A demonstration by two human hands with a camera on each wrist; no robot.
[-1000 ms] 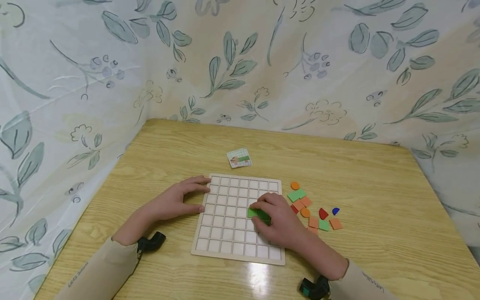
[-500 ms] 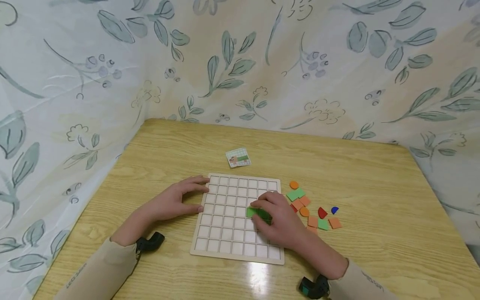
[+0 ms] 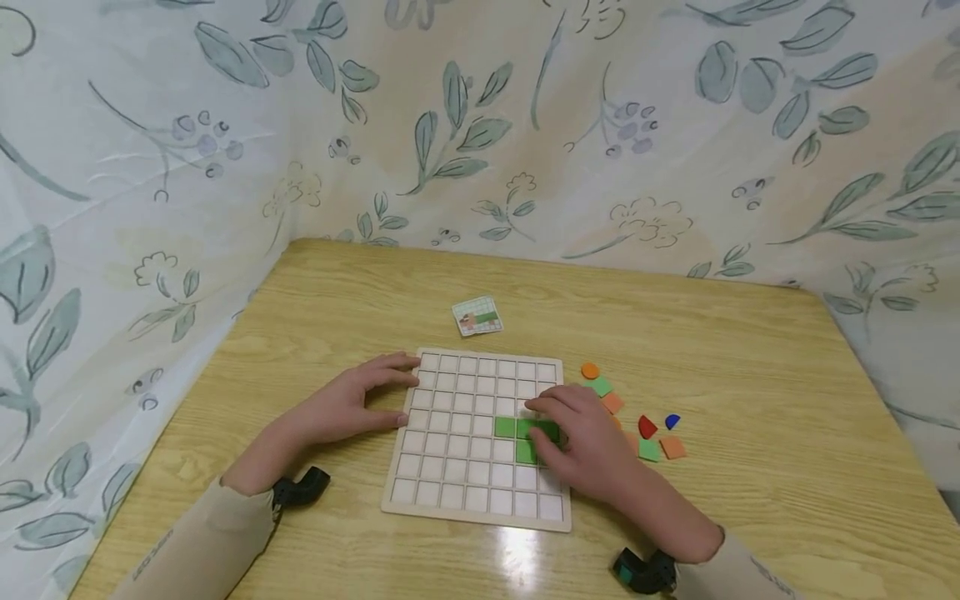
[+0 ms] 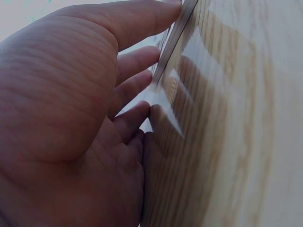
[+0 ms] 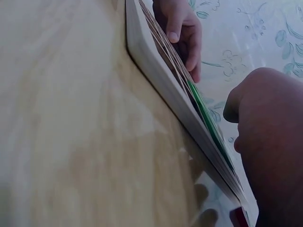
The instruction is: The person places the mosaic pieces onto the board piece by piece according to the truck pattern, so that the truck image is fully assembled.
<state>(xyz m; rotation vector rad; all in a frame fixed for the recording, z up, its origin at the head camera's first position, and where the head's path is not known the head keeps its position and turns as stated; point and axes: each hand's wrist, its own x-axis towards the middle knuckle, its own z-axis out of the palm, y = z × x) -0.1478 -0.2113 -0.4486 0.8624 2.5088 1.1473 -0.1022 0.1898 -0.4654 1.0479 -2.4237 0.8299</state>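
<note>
A pale wooden grid board (image 3: 472,518) lies on the table. My left hand (image 3: 343,406) touches its left edge, thumb and fingers spread apart and nearly straight; the left wrist view has the thumb (image 4: 151,21) at the board's side. Several green square tiles (image 3: 506,427) sit in cells on the board's right half. Over them hovers my right hand (image 3: 592,446), fingers loosely bent, with no tile seen between them. From the right wrist, the thumb (image 5: 234,106) stands apart from the board, where the green tiles (image 5: 208,118) show edge-on. My right hand hides part of the board's right side.
Right of the board lie loose pieces: an orange disc (image 3: 590,371), a light green tile (image 3: 648,450), an orange square (image 3: 672,447), a red piece (image 3: 647,427) and a blue half-disc (image 3: 672,422). A small picture card (image 3: 477,317) lies behind the board. Patterned cloth (image 3: 480,125) surrounds the table.
My right hand has shifted right across the board, uncovering more green tiles in two rows and covering some loose pieces. The left hand stays at the board's edge.
</note>
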